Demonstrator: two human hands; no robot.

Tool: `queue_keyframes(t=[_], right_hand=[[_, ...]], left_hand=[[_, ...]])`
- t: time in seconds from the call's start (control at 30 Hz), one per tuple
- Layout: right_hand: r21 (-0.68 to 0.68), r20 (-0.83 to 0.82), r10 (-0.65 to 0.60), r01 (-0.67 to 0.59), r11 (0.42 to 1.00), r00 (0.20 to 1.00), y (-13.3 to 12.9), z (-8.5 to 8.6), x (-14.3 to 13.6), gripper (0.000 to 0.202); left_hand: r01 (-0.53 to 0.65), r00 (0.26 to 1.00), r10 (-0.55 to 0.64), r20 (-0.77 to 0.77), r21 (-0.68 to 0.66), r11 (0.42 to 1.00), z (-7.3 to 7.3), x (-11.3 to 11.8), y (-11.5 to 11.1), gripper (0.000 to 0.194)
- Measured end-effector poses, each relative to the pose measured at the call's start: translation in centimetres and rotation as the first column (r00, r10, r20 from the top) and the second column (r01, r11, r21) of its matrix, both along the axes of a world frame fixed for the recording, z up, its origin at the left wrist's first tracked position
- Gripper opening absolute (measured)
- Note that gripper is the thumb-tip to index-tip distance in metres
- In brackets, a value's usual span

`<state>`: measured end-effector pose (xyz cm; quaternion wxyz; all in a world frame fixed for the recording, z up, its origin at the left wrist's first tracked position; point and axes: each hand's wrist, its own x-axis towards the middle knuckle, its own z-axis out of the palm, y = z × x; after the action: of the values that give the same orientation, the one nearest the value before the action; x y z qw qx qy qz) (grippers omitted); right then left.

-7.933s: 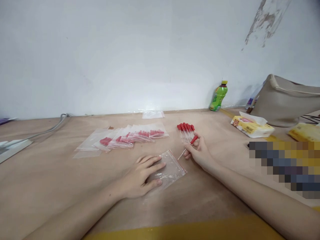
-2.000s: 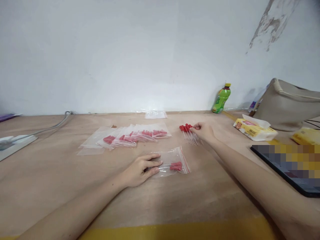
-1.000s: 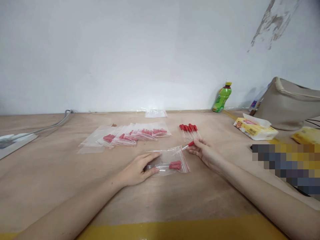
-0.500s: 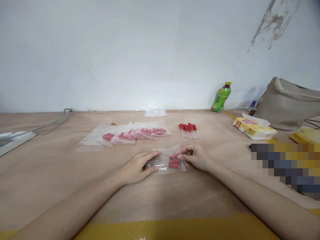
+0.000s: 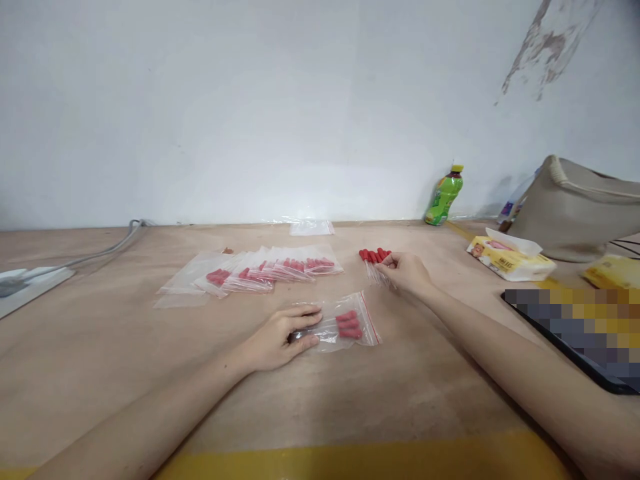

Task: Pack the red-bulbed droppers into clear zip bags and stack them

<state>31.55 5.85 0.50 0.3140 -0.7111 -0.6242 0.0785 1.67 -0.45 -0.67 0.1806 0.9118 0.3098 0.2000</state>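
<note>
A clear zip-lock bag (image 5: 327, 327) lies in the middle of the table, with several red-bulbed droppers (image 5: 349, 325) inside. My left hand (image 5: 280, 337) grips its left end between thumb and fingers; the red-striped end points right. Farther back, my right hand (image 5: 405, 272) pinches at the right side of a small pile of loose droppers (image 5: 373, 256). Its thumb and fingertips close on a dropper there, mostly hidden by the hand. To the left of the pile, a fanned row of filled zip-lock bags (image 5: 270, 277) overlaps.
At the wall lies another clear bag packet (image 5: 312, 228). Rightward stand a green bottle (image 5: 444, 197), a yellow tissue pack (image 5: 510, 257) and a grey bag (image 5: 565, 213), with a phone-like dark slab (image 5: 555, 353) nearer me. A cable (image 5: 107, 250) reaches a white power strip (image 5: 37, 283).
My right hand has let go of the bag's zip end and moved back and right to the loose droppers. My left hand stays on the bag.
</note>
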Motion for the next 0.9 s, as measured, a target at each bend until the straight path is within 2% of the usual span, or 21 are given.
queue_keyframes(t=[0.1, 0.23, 0.37, 0.47, 0.53, 0.6, 0.63, 0.7, 0.77, 0.83, 0.9], right_hand=[[-0.053, 0.157, -0.096, 0.105, 0.993, 0.983, 1.2, 0.7, -1.6, 0.028], [-0.155, 0.308, -0.120, 0.174, 0.972, 0.944, 2.8, 0.9, -3.8, 0.028], [-0.246, 0.291, -0.144, 0.220, 0.944, 0.946, 4.2, 1.3, -4.4, 0.026], [-0.232, 0.261, -0.148, 0.211, 0.950, 0.954, 4.2, 2.0, -3.6, 0.025], [-0.200, 0.152, -0.087, 0.117, 0.973, 0.985, 3.5, 2.3, -2.7, 0.025], [-0.103, -0.087, 0.018, -0.027, 0.994, 0.996, 2.4, 2.3, -1.8, 0.026], [-0.021, -0.233, 0.076, -0.083, 0.996, 0.970, 1.6, 2.2, -1.4, 0.028], [0.152, -0.478, 0.177, -0.118, 0.981, 0.860, -0.2, 1.6, -0.9, 0.043], [0.265, -0.617, 0.254, -0.107, 0.958, 0.745, -2.0, 0.7, -1.0, 0.069], [0.308, -0.689, 0.293, -0.098, 0.946, 0.663, -3.5, -0.3, -1.4, 0.080], [0.298, -0.748, 0.286, -0.083, 0.951, 0.599, -4.4, -1.4, -2.0, 0.078]], left_hand=[[0.001, 1.000, -0.001, 0.004, -0.012, 1.000, 0.1, 0.0, 0.0, 0.039], [0.007, 1.000, -0.007, 0.002, 0.001, 1.000, -0.1, -0.1, 0.0, 0.039], [0.011, 1.000, -0.011, -0.004, 0.009, 1.000, -0.2, -0.1, 0.0, 0.040], [0.014, 1.000, -0.014, -0.002, 0.010, 1.000, -0.1, -0.1, 0.0, 0.039], [0.015, 1.000, -0.015, 0.000, 0.013, 1.000, -0.1, -0.1, 0.0, 0.039], [0.015, 1.000, -0.015, 0.000, 0.015, 1.000, 0.0, -0.1, 0.0, 0.039], [0.014, 1.000, -0.014, -0.001, 0.016, 1.000, 0.0, -0.1, 0.0, 0.039], [0.010, 1.000, -0.010, -0.006, 0.020, 1.000, 0.0, 0.0, 0.0, 0.039], [0.008, 1.000, -0.007, -0.011, 0.023, 1.000, 0.0, 0.0, 0.0, 0.039], [0.005, 1.000, -0.005, -0.006, 0.025, 1.000, 0.0, 0.0, -0.1, 0.041], [-0.004, 1.000, 0.004, 0.004, 0.024, 1.000, 0.1, 0.0, -0.1, 0.044]])
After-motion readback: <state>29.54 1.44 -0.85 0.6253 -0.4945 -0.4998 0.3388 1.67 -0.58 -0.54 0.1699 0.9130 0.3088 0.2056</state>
